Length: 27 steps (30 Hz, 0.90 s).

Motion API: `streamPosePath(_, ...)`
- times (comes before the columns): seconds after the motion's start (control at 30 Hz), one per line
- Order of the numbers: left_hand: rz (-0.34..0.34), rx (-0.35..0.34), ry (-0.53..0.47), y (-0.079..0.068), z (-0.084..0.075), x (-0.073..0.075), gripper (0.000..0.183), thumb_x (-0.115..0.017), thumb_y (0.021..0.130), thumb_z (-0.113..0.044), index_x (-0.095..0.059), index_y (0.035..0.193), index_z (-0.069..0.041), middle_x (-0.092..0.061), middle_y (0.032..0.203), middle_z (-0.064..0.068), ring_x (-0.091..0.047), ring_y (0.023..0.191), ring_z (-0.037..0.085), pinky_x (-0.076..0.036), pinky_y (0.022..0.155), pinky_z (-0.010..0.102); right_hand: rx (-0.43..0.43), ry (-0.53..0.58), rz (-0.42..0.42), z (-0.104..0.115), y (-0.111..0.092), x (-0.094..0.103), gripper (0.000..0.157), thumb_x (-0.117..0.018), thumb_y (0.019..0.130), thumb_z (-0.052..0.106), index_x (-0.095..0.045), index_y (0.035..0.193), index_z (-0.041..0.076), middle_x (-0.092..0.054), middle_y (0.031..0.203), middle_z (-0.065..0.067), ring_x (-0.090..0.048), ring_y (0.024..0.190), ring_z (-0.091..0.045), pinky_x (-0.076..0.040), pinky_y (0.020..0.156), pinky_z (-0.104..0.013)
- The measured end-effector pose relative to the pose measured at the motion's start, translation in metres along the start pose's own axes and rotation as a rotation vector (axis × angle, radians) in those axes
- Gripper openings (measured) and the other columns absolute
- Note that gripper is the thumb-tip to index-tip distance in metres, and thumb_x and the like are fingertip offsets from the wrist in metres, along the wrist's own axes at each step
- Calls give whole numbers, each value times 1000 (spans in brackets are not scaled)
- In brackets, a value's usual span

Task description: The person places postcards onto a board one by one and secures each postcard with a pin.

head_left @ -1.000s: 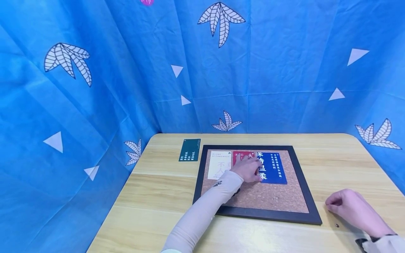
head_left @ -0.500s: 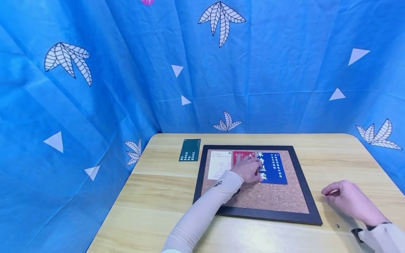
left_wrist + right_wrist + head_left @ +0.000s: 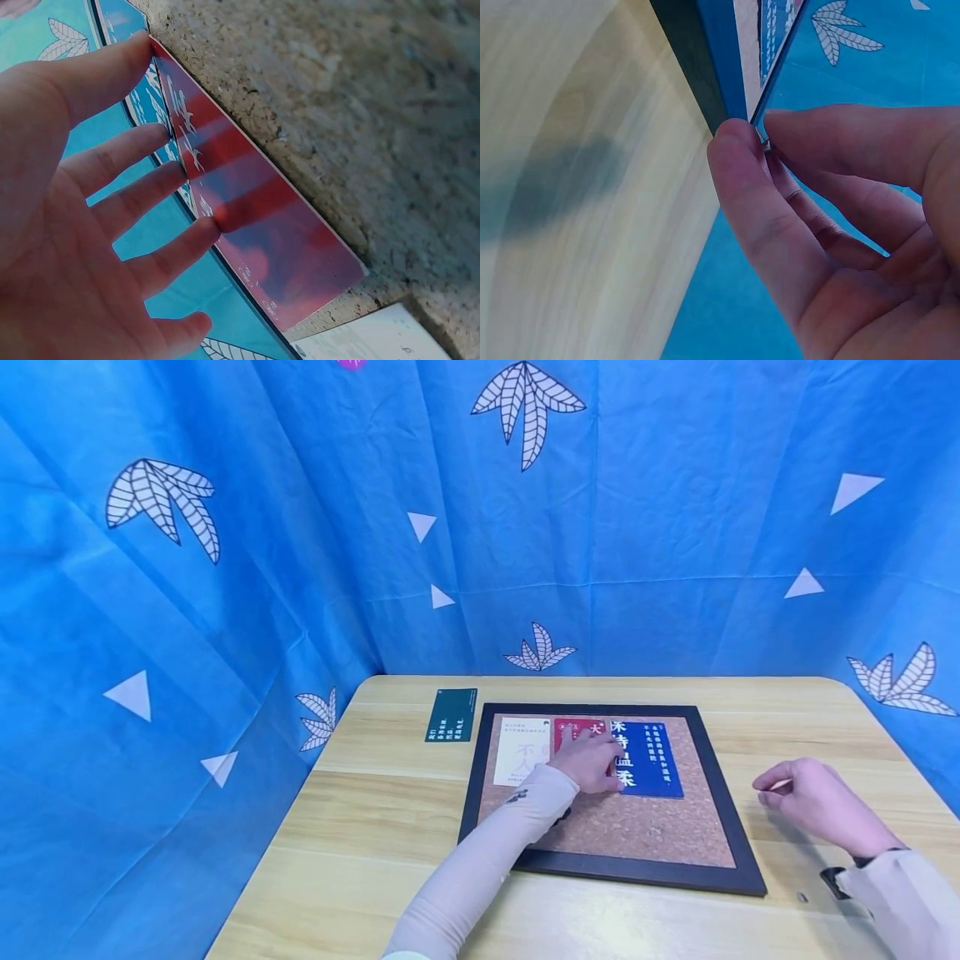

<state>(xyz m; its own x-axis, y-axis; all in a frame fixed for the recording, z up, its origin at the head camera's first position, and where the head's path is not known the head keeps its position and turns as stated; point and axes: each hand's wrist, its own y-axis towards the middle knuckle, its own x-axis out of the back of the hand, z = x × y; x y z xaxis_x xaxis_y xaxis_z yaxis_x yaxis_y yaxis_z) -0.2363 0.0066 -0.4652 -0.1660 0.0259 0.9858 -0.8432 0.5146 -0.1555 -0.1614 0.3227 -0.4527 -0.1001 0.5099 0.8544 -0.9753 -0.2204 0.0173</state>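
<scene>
My left hand reaches over a black-framed corkboard. Its spread fingertips press on the red card, right by the seam with the blue card. A white card lies on the cork to the left, partly covered by the hand and sleeve. Off the board's right edge, above the table, my right hand pinches a small metal pin between thumb and index finger. Only a silvery bit of the pin shows.
A dark green card lies on the wooden table, left of the board. One small dark piece rests on the tabletop near the board's lower right corner. Blue patterned cloth hangs behind the table and along its sides.
My right hand has risen from near the small dark piece on the table and moved up and left, toward the board. The left hand keeps its place on the cards.
</scene>
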Motion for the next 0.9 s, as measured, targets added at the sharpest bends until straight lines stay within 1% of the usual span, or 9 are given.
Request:
streamPosePath(0.1, -7, 4, 12, -2, 0, 1, 57, -73, 93, -53, -57, 145, -36, -50, 156, -14, -44, 148, 17, -25, 129, 54, 13, 3, 0, 1, 5, 2, 17, -70, 89, 3, -76, 102, -8, -77, 97, -23, -73, 78, -21, -54, 62, -22)
streamPosePath(0.23, -11, 9, 14, -2, 0, 1, 57, -72, 93, -53, -57, 145, -37, -49, 157, -15, -43, 149, 17, -24, 129, 53, 20, 10, -7, 1, 11, 3, 19, -70, 90, 3, -75, 103, -9, -76, 99, -26, -74, 80, -25, -54, 62, -22)
streamPosePath(0.3, -11, 10, 9, -2, 0, 1, 57, -73, 92, -53, -57, 145, -38, -49, 158, -15, -42, 150, 17, -24, 129, 54, 25, 7, -19, 1, 14, 3, 19, -71, 89, 3, -75, 103, -9, -76, 100, -27, -75, 81, -26, -54, 62, -23)
streamPosePath(0.4, -13, 9, 6, -1, 0, 0, 57, -73, 92, -54, -57, 145, -38, -49, 158, -15, -42, 150, 17, -24, 129, 54, 35, 3, -38, 1, 18, 3, 19, -71, 89, 4, -76, 102, -8, -76, 100, -27, -75, 80, -25, -54, 62, -23)
streamPosePath(0.53, -19, 3, 9, 0, 0, -1, 58, -73, 92, -54, -57, 145, -38, -49, 157, -15, -43, 149, 18, -25, 128, 54, 36, 0, -46, 4, 24, 2, 19, -70, 90, 5, -76, 103, -8, -76, 101, -27, -75, 80, -25, -54, 63, -25)
streamPosePath(0.63, -23, -2, 11, 0, 1, -1, 57, -73, 92, -54, -58, 145, -37, -50, 156, -15, -44, 148, 18, -26, 128, 54, 35, -3, -43, 7, 30, 3, 20, -69, 91, 5, -76, 104, -8, -76, 101, -27, -75, 82, -27, -55, 64, -28)
streamPosePath(0.83, -26, -8, 3, -1, 1, -1, 57, -74, 91, -54, -59, 143, -37, -52, 154, -16, -46, 144, 17, -26, 128, 55, 63, -9, -55, 8, 42, 3, 19, -69, 90, 4, -76, 104, -8, -76, 100, -27, -76, 81, -29, -56, 63, -29)
streamPosePath(0.9, -28, -9, 2, -2, 1, 0, 57, -74, 91, -54, -59, 143, -37, -52, 154, -16, -47, 143, 17, -27, 128, 55, 72, -9, -60, 9, 47, 3, 19, -69, 90, 3, -76, 104, -9, -76, 100, -28, -76, 81, -31, -58, 62, -32)
